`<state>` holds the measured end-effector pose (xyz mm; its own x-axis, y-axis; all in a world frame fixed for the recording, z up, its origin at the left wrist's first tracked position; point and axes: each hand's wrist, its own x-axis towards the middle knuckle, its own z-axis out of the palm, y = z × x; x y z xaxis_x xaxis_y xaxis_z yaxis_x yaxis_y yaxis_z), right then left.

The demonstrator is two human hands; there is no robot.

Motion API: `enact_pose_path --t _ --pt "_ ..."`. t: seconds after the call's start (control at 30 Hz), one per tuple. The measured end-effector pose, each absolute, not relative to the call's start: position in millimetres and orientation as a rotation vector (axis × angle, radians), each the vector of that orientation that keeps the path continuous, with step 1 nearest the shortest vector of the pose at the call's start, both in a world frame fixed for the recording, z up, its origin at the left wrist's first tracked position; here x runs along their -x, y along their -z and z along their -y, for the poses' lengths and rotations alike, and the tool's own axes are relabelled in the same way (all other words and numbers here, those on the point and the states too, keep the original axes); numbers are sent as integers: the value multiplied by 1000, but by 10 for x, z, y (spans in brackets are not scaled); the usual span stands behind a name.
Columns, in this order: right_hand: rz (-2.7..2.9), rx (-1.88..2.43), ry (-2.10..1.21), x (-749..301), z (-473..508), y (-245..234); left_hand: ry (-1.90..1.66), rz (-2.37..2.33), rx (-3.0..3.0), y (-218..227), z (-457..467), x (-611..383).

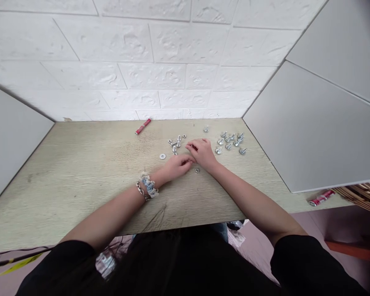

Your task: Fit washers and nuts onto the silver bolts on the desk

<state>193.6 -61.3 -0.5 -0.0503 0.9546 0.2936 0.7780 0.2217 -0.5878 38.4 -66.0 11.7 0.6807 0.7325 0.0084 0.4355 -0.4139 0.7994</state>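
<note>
My left hand [179, 165] rests low over the table, its fingers curled together and touching my right hand at the tips. Just right of it, my right hand [202, 153] has its thumb and fingers drawn into a pinch. Whatever either hand holds is too small or hidden to name. Loose bolts [174, 149] and nuts [184, 136] lie just beyond my left hand, with a flat washer [163, 156] to their left. A single nut [197, 170] lies close below my right hand. To the right, several bolts fitted with washers [228, 146] stand head down in a group.
A red tube-shaped item [143, 126] lies near the white brick wall [135, 78]. Grey panels bound the wooden table [89, 172] on the left [12, 139] and right [314, 127]. Another red tube [321, 197] lies beside a wicker basket [364, 195] at the right.
</note>
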Motion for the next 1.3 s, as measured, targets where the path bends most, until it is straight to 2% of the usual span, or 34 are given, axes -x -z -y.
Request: enact_pose_path --t 0.23,0.47,0.83,1.3 --pt "1448 1572 -442 -1934 613 -8 -577 -1065 -1298 -211 567 -401" --pt "1260 1416 -576 -1959 565 33 -753 -990 -878 -197 489 -380" --pt "1568 1311 -532 -1850 686 25 -734 -945 -1123 -127 497 -380" --pt "1631 1229 -634 -1856 691 55 -711 -925 -1267 -115 504 -386"
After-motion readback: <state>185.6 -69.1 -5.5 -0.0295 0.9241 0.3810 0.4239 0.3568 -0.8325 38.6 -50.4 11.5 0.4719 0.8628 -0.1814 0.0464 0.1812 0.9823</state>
